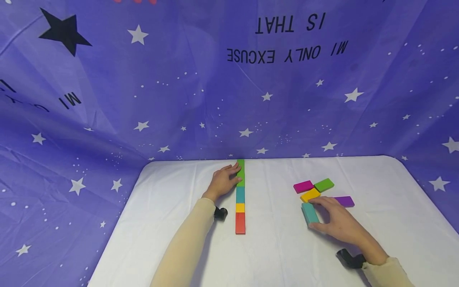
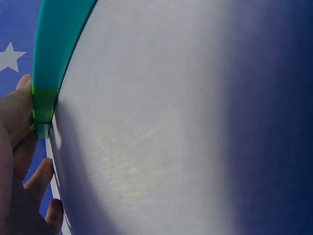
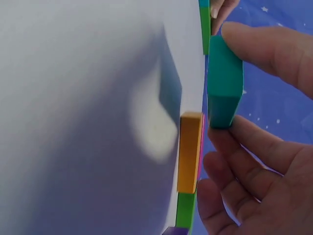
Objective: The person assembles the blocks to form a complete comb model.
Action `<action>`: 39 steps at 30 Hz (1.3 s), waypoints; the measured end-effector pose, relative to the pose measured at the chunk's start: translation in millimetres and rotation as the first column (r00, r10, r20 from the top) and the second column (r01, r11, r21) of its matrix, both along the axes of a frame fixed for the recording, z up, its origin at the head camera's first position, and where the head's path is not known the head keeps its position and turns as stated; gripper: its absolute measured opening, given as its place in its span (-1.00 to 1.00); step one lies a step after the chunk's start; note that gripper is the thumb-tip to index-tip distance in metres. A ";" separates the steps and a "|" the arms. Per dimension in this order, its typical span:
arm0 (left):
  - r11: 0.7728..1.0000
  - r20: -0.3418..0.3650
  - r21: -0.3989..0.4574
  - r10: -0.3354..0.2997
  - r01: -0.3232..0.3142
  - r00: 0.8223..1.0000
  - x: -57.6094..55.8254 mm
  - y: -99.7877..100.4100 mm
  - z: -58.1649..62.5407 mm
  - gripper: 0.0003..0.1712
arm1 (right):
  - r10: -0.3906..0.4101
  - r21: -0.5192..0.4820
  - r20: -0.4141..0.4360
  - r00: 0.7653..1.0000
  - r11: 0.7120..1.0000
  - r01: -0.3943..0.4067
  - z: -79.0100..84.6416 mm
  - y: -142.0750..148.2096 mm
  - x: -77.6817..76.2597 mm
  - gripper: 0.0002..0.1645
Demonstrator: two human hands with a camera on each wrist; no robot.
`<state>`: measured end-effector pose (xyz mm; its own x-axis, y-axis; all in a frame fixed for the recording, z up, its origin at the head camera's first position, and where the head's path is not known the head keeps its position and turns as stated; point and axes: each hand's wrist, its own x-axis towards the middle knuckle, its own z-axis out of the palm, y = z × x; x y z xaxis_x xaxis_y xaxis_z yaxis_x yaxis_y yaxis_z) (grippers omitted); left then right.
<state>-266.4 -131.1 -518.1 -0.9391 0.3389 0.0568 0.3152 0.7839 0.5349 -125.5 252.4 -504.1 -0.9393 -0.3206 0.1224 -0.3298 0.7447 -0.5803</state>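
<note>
Gripping the teal block (image 1: pixel 310 215) in the right hand (image 1: pixel 338 223), with thumb at the near end and fingertips at the far end. Lifted slightly above the white worktop (image 1: pixel 272 247), and casting a shadow on the cloth apart from itself in the right wrist view. Resting the left hand (image 1: pixel 223 181), fingers loosely extended and unclasped, against the green part (image 1: pixel 242 173) of a straight strip.

Running on from there toward the near side through a teal piece (image 1: pixel 240 195), a yellow piece (image 1: pixel 240 208) and a red piece (image 1: pixel 240 223), end to end in one line. Reaching the worktop's far edge at the green end.

Lying just beyond the right fingertips with a yellow block (image 1: pixel 310 195), close against a magenta block (image 1: pixel 303 187) and a green block (image 1: pixel 324 185). Partly hidden behind the right hand, in the case of a purple block (image 1: pixel 345 201).

Leaving a wide stretch of white cloth between strip and loose blocks, with room for a hand to pass. Stretching also from the purple block to the right edge, and from the left hand to the slanting left edge. Bounded behind and along both sides by purple fabric (image 1: pixel 201 119) with white stars and upside-down black lettering
</note>
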 end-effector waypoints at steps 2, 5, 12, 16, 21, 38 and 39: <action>1.000 -0.002 0.005 0.000 0.000 1.000 -0.2 0.0 -0.2 -0.40 | -0.002 -0.007 -0.011 1.000 1.000 0.002 2.1 -3.1 0.3 -0.19; 1.000 -0.001 0.010 -0.002 0.002 1.000 -0.5 0.0 -0.6 -0.40 | -0.010 -0.019 -0.023 1.000 1.000 0.010 3.8 -8.4 1.1 -0.19; 1.000 -0.004 0.001 -0.005 0.005 1.000 -1.4 -0.9 -0.3 -0.39 | -0.005 -0.044 -0.056 0.998 0.999 0.003 0.8 -23.3 3.9 -0.19; 1.000 -0.006 -0.005 -0.007 0.007 1.000 -1.5 -1.1 0.3 -0.39 | 0.013 -0.051 -0.065 0.998 0.999 -0.016 2.0 -32.6 7.2 -0.20; 1.000 -0.018 0.004 -0.010 0.010 1.000 -0.8 -1.1 2.1 -0.40 | 0.019 -0.047 -0.062 0.998 0.999 -0.021 3.0 -44.2 9.1 -0.22; 1.000 -0.020 0.012 -0.008 0.008 1.000 -0.6 0.2 0.0 -0.41 | 0.059 -0.034 -0.023 0.998 0.998 -0.060 -0.9 -92.0 17.7 -0.22; 1.000 -0.018 0.013 -0.006 0.007 1.000 -0.2 0.2 -0.1 -0.41 | 0.059 -0.033 -0.009 0.998 0.998 -0.059 -0.7 -94.8 18.8 -0.23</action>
